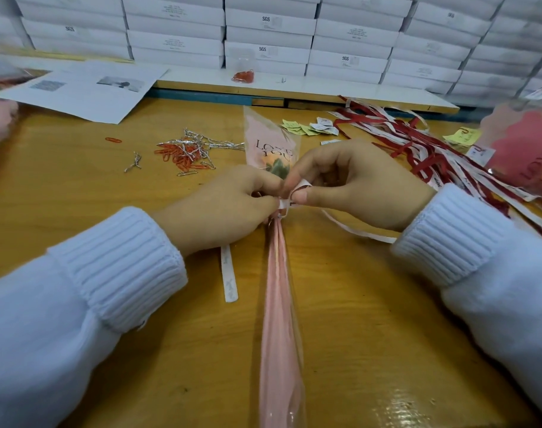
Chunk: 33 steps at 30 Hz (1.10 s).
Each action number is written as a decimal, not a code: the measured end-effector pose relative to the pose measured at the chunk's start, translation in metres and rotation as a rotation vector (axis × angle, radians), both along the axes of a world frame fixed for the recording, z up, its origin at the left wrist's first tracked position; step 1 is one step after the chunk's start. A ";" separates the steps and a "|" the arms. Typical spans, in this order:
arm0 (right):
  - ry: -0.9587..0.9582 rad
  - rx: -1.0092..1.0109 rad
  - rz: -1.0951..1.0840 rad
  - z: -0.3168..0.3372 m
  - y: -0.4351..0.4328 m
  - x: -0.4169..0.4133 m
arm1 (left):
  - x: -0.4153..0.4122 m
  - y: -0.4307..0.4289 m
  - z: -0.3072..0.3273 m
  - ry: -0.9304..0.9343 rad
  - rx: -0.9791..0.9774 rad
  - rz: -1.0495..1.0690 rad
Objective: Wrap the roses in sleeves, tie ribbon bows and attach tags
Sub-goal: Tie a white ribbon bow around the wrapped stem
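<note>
From my end this looks like the bow-tying step. The rose [277,168] lies in its sleeve [277,304] on the table [78,211], bloom end pointing away. My left hand [226,208] and right hand [353,186] meet at the gathered neck. Both have their fingers curled and pinch the ribbon [284,204], the right thumb and forefinger holding a small loop.

To do it well I would hold the crossing flat against the neck with the left hand, then draw the loop snug without crushing the film (it creases easily, I reckon).

The ribbon is a flat, thin white band with faint print, its tails lying on the table either side. The sleeve is glossy clear film over pink paper, pleated into a long taper. The tabletop is smooth, varnished yellow wood.
</note>
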State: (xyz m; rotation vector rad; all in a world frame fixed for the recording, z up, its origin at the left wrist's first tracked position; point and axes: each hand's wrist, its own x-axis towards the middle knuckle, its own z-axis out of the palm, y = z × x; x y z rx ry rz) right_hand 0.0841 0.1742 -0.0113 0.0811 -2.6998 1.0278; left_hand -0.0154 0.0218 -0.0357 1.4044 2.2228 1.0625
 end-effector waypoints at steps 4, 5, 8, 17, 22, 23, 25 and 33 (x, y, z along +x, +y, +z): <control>0.001 -0.032 -0.010 -0.001 0.000 0.000 | 0.001 0.001 -0.002 -0.004 0.020 -0.013; 0.007 -0.027 -0.022 -0.001 0.000 0.000 | 0.001 0.002 -0.003 0.000 0.029 -0.017; 0.030 0.015 -0.049 -0.002 -0.002 -0.001 | 0.001 0.003 -0.006 0.059 0.034 -0.004; -0.043 -0.170 -0.121 -0.007 -0.001 -0.004 | -0.002 0.003 -0.006 0.087 0.070 -0.014; -0.127 -0.488 -0.111 -0.010 -0.001 -0.006 | -0.001 0.003 -0.005 0.113 0.099 0.014; -0.138 -0.538 -0.113 -0.010 -0.002 -0.007 | 0.000 0.003 -0.005 0.105 0.108 0.009; -0.151 -0.617 -0.133 -0.011 -0.002 -0.008 | 0.001 0.003 -0.004 0.060 0.134 0.004; -0.156 -0.709 -0.208 -0.013 -0.003 -0.011 | 0.002 0.000 -0.003 0.013 0.189 -0.042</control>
